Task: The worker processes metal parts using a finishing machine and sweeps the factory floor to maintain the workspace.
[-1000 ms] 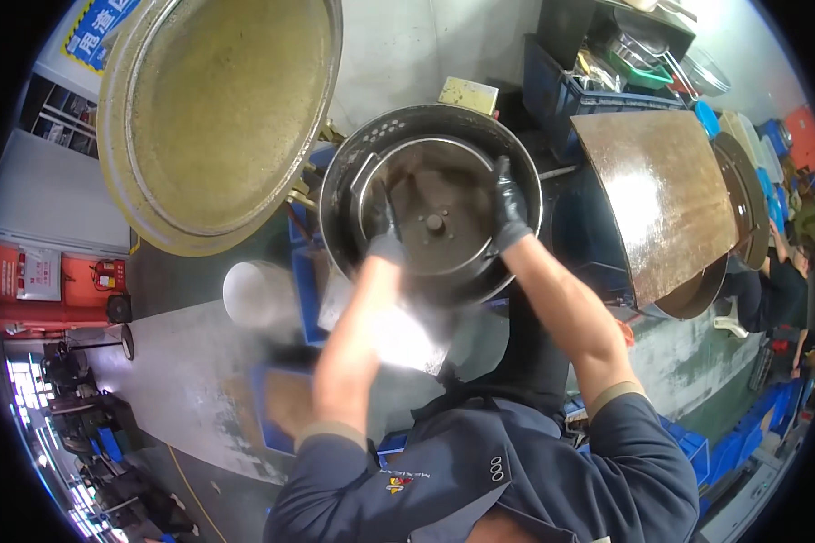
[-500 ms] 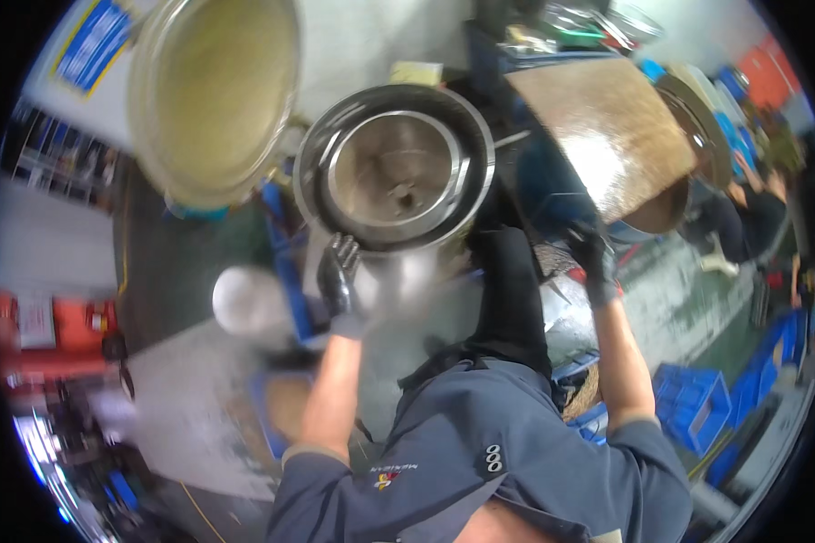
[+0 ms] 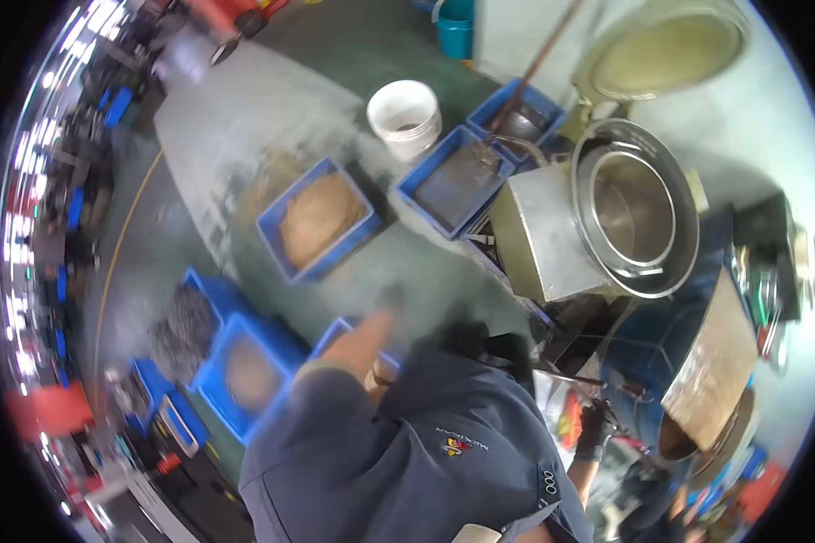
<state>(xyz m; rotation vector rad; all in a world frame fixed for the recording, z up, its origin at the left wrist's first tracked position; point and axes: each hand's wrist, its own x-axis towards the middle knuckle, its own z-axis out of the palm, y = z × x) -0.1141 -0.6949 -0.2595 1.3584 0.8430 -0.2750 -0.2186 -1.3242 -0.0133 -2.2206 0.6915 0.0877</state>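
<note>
My left hand (image 3: 388, 306) is a dark smear of motion in front of my body, above the green floor; its fingers cannot be made out. Near it lies a blue bin (image 3: 279, 237) holding brown powder (image 3: 321, 217). My right hand (image 3: 596, 429), in a dark glove, is low beside the blue drum (image 3: 627, 355). Its fingers look curled, but what they may hold is too small to name. A round steel machine bowl (image 3: 632, 206) on a metal box-shaped base (image 3: 552, 231) stands ahead to the right, its round yellowish lid (image 3: 670, 56) raised behind it.
A brown board (image 3: 715, 362) lies across the drum top. A white bucket (image 3: 404, 118) and blue trays (image 3: 451, 181) stand left of the machine. More blue bins (image 3: 244, 371) are at the left. Another person (image 3: 647, 489) crouches at the lower right.
My view has swung left, so the machine now appears farther right. My left hand has left the steel bowl's side and moved near my body. The right hand stays by the drum.
</note>
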